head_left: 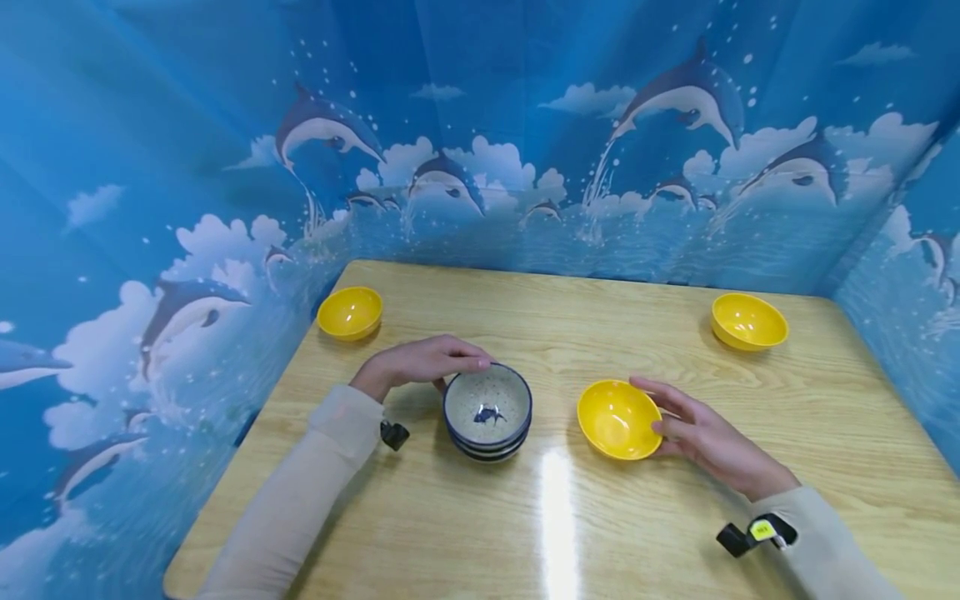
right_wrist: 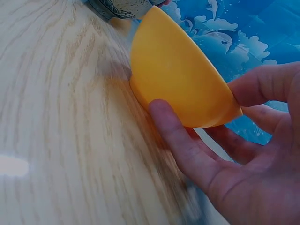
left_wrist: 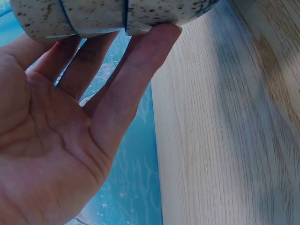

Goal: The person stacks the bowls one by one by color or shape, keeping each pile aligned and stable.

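Observation:
A nested stack of speckled grey-white bowls (head_left: 487,408) with dark blue rims stands mid-table, a dark blue figure painted inside the top one. My left hand (head_left: 423,364) grips the stack at its far left side, thumb at the rim. In the left wrist view, fingers (left_wrist: 136,79) bear on the speckled outer walls (left_wrist: 93,16). To the right of the stack, my right hand (head_left: 708,442) holds a yellow bowl (head_left: 618,421) by its right side. The right wrist view shows this yellow bowl (right_wrist: 178,75) close to the wood, between thumb and fingers; whether its base touches is unclear.
One yellow bowl (head_left: 350,313) sits at the table's back left, another yellow bowl (head_left: 750,322) at the back right. The wooden table (head_left: 540,317) meets a blue dolphin-printed curtain (head_left: 480,192) behind and at both sides.

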Action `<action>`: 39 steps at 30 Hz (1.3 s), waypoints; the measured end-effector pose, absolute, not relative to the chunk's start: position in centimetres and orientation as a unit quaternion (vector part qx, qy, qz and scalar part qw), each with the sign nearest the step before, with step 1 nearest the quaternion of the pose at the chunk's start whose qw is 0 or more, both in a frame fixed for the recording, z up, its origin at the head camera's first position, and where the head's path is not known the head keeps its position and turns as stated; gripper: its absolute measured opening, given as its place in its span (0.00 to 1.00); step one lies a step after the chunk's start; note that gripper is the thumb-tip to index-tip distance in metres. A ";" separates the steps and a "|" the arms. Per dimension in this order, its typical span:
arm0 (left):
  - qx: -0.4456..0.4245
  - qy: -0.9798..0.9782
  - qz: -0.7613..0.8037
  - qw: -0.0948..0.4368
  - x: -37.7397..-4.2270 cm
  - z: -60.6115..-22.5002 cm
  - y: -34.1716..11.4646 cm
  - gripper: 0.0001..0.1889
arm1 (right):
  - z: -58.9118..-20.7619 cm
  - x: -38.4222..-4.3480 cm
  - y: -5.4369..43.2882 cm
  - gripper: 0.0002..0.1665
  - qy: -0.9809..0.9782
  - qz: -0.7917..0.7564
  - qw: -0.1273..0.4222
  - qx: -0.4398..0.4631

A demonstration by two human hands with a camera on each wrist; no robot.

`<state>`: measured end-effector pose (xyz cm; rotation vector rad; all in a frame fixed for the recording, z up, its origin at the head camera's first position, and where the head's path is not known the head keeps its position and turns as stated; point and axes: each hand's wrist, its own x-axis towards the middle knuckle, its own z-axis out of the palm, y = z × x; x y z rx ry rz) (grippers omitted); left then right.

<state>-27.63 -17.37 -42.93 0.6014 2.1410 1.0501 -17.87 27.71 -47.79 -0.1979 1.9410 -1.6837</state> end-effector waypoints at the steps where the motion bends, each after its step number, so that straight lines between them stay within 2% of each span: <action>1: 0.230 0.821 0.402 0.334 -27.6 -42.9 -17.4 0.24 | -47.8 -17.8 27.8 0.44 0.724 -0.627 0.278 -0.075; 39: 0.214 0.819 0.414 0.336 -27.2 -42.9 -17.7 0.26 | -48.5 -17.7 28.8 0.42 0.719 -0.642 0.263 -0.052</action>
